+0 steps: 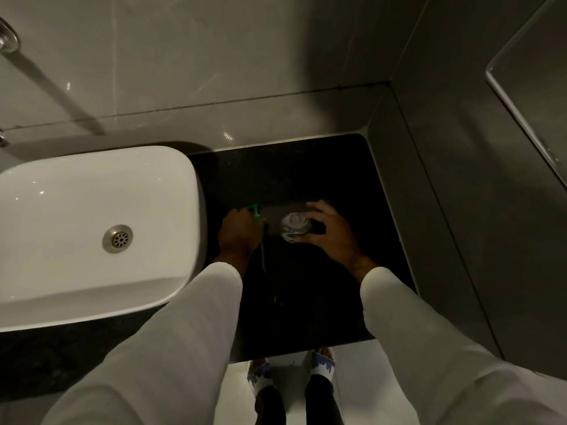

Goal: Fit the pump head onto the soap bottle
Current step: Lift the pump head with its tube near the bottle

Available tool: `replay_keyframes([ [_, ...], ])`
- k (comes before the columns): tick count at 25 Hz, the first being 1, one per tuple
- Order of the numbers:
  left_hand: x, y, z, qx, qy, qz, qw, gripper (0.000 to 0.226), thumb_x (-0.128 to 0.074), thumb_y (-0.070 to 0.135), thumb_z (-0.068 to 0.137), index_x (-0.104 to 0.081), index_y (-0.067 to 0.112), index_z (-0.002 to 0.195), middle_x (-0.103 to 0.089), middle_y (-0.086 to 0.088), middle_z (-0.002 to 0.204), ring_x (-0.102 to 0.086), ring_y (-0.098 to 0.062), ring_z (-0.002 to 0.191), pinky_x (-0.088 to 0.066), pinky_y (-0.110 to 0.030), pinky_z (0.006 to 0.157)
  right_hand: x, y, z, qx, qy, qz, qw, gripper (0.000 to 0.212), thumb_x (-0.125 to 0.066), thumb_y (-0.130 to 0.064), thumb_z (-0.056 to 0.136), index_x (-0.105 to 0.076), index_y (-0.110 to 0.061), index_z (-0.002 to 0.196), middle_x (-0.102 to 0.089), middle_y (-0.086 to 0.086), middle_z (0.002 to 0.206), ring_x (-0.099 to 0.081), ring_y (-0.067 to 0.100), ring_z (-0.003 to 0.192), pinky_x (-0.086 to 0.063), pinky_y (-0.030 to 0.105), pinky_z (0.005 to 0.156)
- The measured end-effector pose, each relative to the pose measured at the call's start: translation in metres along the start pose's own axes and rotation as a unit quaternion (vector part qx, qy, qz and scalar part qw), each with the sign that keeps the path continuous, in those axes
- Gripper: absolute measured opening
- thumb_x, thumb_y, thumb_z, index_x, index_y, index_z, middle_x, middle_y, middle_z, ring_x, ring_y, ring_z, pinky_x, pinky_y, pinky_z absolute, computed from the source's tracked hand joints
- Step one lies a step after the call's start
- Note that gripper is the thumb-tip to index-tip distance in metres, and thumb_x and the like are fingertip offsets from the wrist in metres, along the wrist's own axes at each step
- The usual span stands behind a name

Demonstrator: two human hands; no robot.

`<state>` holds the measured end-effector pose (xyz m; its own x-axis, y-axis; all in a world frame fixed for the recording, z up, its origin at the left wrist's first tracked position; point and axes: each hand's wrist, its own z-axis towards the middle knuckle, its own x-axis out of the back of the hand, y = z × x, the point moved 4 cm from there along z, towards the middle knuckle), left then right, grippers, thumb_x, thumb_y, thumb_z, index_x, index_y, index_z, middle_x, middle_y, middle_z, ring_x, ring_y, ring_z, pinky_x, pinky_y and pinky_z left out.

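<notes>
A clear soap bottle stands upright on the black countertop, seen from above with its neck uncovered. My right hand is curled around its right side, fingers touching it. My left hand is closed on the green pump head, whose nozzle sticks out above my fingers. Its thin dip tube hangs down toward me. The pump head is to the left of the bottle, apart from it.
A white rectangular basin with a metal drain sits just left of my left hand. Tiled walls close off the back and right. A metal tap is at top left. My feet in sandals show below the counter edge.
</notes>
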<state>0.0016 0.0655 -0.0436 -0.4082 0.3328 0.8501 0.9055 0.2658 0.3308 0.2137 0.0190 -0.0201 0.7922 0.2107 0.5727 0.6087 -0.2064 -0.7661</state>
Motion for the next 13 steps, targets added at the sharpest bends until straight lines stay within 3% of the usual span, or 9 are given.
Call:
replay_keyframes([
  [4, -0.001, -0.002, 0.003, 0.017, -0.023, -0.049, 0.998, 0.043, -0.061, 0.039, 0.099, -0.072, 0.002, 0.117, -0.071, -0.022, 0.12, -0.068, -0.041, 0.113, -0.057, -0.044, 0.094, 0.002, 0.0, 0.006, 0.005, -0.002, -0.011, 1.0, 0.051, -0.086, -0.03, 0.075, -0.072, -0.014, 0.122, -0.033, 0.003, 0.163, -0.008, 0.026, 0.157, -0.017, 0.054, 0.126],
  [7, 0.024, 0.007, 0.003, 0.012, 0.022, -0.171, 0.985, 0.038, -0.066, 0.039, 0.096, -0.076, 0.003, 0.103, -0.076, -0.016, 0.101, -0.073, -0.035, 0.101, -0.054, -0.035, 0.082, 0.008, -0.004, 0.008, 0.011, -0.01, -0.031, 0.999, 0.045, -0.086, -0.035, 0.073, -0.076, -0.015, 0.111, -0.015, 0.001, 0.169, 0.009, 0.027, 0.157, -0.002, 0.057, 0.127],
  [9, 0.057, 0.021, -0.003, -0.024, 0.085, -0.294, 0.952, 0.031, -0.071, 0.036, 0.094, -0.077, 0.006, 0.099, -0.076, -0.01, 0.092, -0.074, -0.025, 0.092, -0.058, -0.035, 0.082, 0.01, -0.007, 0.01, 0.011, -0.014, -0.039, 0.999, 0.041, -0.087, -0.035, 0.072, -0.077, -0.014, 0.106, -0.011, 0.0, 0.17, 0.012, 0.028, 0.157, 0.0, 0.059, 0.126],
  [13, 0.122, 0.057, -0.031, -0.14, 0.165, -0.495, 0.842, 0.026, -0.073, 0.026, 0.094, -0.076, -0.001, 0.095, -0.07, -0.025, 0.086, -0.062, -0.019, 0.078, -0.055, -0.035, 0.083, 0.008, -0.011, 0.017, 0.002, -0.015, -0.063, 0.998, 0.041, -0.087, -0.036, 0.072, -0.076, -0.014, 0.106, -0.011, 0.0, 0.17, 0.011, 0.027, 0.157, -0.004, 0.06, 0.126],
])
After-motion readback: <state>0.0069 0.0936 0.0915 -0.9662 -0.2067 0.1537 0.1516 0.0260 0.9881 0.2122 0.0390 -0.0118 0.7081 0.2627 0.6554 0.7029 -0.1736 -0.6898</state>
